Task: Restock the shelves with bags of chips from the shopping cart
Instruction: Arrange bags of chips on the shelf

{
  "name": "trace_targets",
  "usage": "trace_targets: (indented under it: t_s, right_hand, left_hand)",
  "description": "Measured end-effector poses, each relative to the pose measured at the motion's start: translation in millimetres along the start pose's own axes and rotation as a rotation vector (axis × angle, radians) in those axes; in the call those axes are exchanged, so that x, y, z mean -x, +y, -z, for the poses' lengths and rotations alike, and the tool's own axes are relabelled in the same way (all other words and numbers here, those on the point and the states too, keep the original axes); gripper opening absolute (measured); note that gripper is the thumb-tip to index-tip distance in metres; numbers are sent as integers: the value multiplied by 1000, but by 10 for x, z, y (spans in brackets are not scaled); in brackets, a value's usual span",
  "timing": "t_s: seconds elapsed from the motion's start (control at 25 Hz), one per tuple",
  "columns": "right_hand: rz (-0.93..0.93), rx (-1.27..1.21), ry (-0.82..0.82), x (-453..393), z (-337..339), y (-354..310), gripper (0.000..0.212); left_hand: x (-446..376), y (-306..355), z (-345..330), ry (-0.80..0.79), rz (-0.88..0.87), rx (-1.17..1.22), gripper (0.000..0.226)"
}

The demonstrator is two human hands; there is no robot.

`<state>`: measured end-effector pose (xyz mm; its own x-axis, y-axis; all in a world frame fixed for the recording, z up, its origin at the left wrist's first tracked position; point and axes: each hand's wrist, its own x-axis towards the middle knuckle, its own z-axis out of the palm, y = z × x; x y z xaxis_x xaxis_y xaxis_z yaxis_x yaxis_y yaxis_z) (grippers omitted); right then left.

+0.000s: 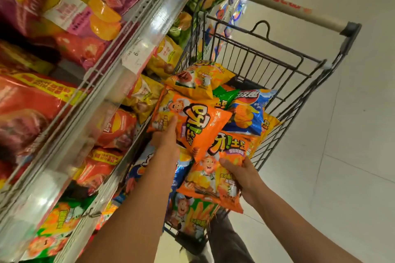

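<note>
Fingers of the right hand [242, 177] are curled around the right edge of a glossy orange chip bag with a cartoon figure and potato pictures [210, 179], thumb on its printed face and the other fingers hidden behind it. That bag sits nearest, over the near end of the black wire shopping cart [277, 74], its long axis running from lower left to upper right, logo end farther away. The left hand [165, 136] grips a second orange chip bag with a large green-and-yellow logo [190, 121] by its left edge, thumb lying flat on the front, remaining fingers out of sight beneath. This bag is tilted, its long axis running from upper left down to lower right, one corner overlapping the first bag. Both look puffed and shiny. Beyond them in the cart lie a blue chip bag [249, 113] and a yellow-orange chip bag [196, 80]. To the left stand metal store shelves [119, 83] packed with red, pink and yellow bags.
</note>
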<state>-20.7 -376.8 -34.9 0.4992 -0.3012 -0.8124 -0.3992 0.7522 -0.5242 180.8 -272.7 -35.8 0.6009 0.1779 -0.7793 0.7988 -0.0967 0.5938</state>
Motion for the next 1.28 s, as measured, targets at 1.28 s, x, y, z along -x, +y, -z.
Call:
trace_targets:
  t_s: [1.28]
  right_hand:
    - [412,204,-27,1674,8,732,47]
  left_hand:
    - [1323,-955,1892,-379,187,651,52]
